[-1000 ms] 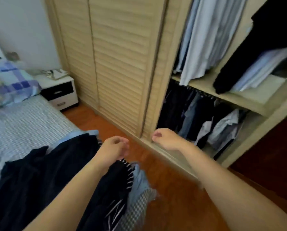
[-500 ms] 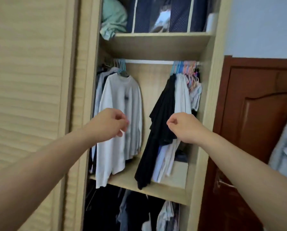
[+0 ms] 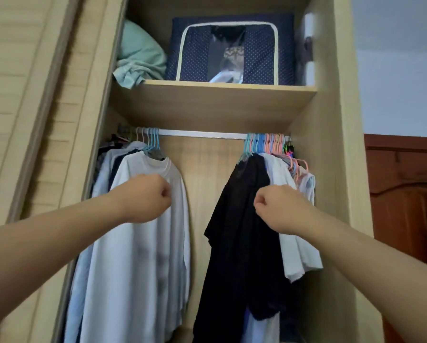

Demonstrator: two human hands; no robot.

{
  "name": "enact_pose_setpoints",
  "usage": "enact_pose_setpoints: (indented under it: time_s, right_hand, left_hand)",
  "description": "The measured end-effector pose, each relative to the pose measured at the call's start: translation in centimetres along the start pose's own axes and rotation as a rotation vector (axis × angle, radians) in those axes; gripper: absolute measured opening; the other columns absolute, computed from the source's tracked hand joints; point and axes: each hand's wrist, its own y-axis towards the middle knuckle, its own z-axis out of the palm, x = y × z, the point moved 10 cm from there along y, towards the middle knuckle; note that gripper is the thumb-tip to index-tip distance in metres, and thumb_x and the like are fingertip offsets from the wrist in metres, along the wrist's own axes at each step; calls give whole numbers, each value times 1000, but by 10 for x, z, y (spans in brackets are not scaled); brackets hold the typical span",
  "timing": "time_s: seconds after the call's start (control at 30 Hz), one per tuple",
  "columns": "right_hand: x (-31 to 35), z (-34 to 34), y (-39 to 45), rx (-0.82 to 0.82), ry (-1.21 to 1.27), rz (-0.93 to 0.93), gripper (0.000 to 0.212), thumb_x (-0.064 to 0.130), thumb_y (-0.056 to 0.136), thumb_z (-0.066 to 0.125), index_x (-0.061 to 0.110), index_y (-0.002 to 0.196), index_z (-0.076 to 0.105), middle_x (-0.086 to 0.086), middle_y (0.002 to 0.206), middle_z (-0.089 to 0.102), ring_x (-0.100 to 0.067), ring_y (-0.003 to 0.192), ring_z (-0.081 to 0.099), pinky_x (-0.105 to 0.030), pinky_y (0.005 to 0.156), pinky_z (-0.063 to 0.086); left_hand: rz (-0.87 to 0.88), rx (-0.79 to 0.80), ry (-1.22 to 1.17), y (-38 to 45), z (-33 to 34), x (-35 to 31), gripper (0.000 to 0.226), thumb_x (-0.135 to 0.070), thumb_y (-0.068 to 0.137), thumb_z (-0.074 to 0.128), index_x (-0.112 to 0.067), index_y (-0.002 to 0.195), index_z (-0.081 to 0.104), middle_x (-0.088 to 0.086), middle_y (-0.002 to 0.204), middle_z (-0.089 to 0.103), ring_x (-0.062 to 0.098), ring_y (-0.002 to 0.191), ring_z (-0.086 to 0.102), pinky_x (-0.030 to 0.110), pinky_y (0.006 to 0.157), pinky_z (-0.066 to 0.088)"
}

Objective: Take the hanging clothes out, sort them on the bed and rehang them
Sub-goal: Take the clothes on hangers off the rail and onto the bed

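An open wardrobe faces me with a metal rail [image 3: 202, 133] across it. On the rail's left hangs a white long-sleeved top [image 3: 143, 256] in front of other pale garments. On its right a black garment [image 3: 237, 243] hangs in front of white shirts [image 3: 296, 253], under a bunch of blue and pink hangers [image 3: 267, 143]. My left hand [image 3: 145, 196] is raised in front of the white top, fingers curled, holding nothing. My right hand [image 3: 279, 206] is curled the same way in front of the black garment and white shirts. The rail's middle is bare.
Above the rail, a shelf [image 3: 215, 100] carries a navy dotted storage box [image 3: 232, 49] and a green folded bundle [image 3: 139, 58]. A slatted sliding door [image 3: 26, 120] stands at the left, a dark wooden door [image 3: 403, 206] at the right.
My view swung from the bed and floor up to the hanging rail. Both hands rose with it and now sit closer to the hanging clothes, still curled and holding nothing.
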Motion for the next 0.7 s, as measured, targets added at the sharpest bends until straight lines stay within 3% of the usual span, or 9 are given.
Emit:
enact_pose_setpoints:
  time_s: [0.13,0.27,0.33,0.43,0.57,0.7]
  right_hand:
    - [15,46,52,-32,-116,26,19,22,93,44,20,85,61,-2,87,64,-23,77,60,-36,67,50]
    - [30,68,89,-110,-311,-30,14,19,93,49,16,82,57,-2,86,58,-25,82,57,-32,65,40]
    - [34,56,119,-221,-462,-43,11,18,91,53,15,93,62,-6,97,61,-29,95,58,-33,69,38]
    - [23,25,167,-345,-688,81,26,20,90,54,14,113,64,-9,114,62,-31,109,55,-38,84,42]
    - [-8,24,216,-232,-830,327,32,24,94,51,17,124,63,-10,122,56,-31,116,51,-40,96,38]
    - [-11,38,243,-219,-873,376,31,26,97,50,13,122,63,-11,115,54,-29,107,54,-36,85,43]
  left_hand:
    - [72,-74,133,50,18,30,22,-30,94,49,-20,86,66,-3,78,62,25,83,61,31,67,49]
    - [102,-160,101,76,36,56,22,-32,95,46,-24,92,66,1,88,66,28,87,61,33,69,49]
    - [105,-165,115,81,45,67,23,-34,96,44,-25,91,64,0,88,64,26,85,60,31,61,43]
    - [117,-160,206,82,53,80,24,-33,97,41,-24,95,63,-1,84,56,26,82,58,30,59,37]
    - [112,-170,267,94,50,109,25,-36,96,39,-24,97,62,4,95,64,32,95,64,33,69,47]
    - [106,-178,252,110,50,135,24,-36,93,42,-25,95,63,4,94,66,31,93,65,33,72,51]
